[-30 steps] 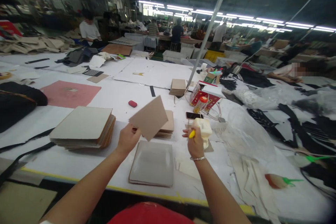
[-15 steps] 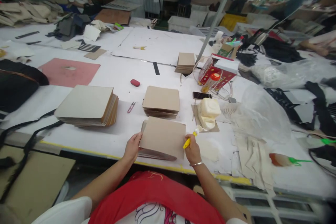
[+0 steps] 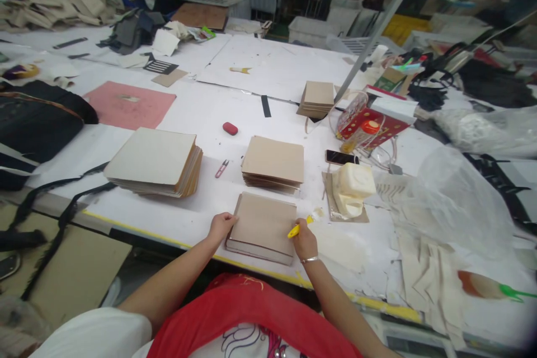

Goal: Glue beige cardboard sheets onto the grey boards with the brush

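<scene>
A tan square sheet lies flat on top of a small stack of boards (image 3: 263, 226) near the table's front edge. My left hand (image 3: 221, 225) rests with curled fingers against the stack's left edge. My right hand (image 3: 304, 239) sits at the stack's right edge, closed around a yellow-handled brush (image 3: 296, 229) whose tip points toward a cream tub (image 3: 352, 189). Behind the stack sits a second pile of tan squares (image 3: 273, 163).
A bigger pile of pale boards (image 3: 154, 163) lies to the left, with a small pair of snips (image 3: 221, 168) and a red eraser-like piece (image 3: 230, 128) nearby. A phone (image 3: 338, 157), red box (image 3: 369, 126), clear plastic and black straps crowd the right. People work at far tables.
The tan sheet, held up in my left hand a second ago, has come down flat onto the stack. My right hand moved from the tub to the stack's right edge. The view tilted downward.
</scene>
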`<state>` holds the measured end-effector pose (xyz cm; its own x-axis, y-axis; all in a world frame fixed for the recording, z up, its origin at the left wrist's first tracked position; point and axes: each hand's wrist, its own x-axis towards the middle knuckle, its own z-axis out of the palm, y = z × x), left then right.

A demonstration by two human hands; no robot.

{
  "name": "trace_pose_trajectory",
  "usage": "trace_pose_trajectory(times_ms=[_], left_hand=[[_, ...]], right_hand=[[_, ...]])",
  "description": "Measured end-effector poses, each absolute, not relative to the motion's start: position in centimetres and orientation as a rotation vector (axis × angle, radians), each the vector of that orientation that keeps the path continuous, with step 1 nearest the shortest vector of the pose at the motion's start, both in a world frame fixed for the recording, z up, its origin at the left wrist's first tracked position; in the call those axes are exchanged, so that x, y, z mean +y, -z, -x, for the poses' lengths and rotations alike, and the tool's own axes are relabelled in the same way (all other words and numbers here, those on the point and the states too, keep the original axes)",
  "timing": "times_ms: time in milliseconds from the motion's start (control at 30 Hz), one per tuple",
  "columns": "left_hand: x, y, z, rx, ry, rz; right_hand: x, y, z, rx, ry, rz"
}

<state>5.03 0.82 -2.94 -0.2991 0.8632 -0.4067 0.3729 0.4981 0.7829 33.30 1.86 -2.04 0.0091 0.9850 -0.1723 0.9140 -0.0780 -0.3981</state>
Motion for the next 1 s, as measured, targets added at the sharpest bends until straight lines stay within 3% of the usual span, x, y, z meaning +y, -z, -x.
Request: trace_pose_trajectory(times_ms=[1000], left_hand=[[2.3, 4.6, -5.3, 2.007, -0.453, -1.041]], right_hand=[[4.0, 1.7, -32.3, -2.255, -0.633, 2.322]])
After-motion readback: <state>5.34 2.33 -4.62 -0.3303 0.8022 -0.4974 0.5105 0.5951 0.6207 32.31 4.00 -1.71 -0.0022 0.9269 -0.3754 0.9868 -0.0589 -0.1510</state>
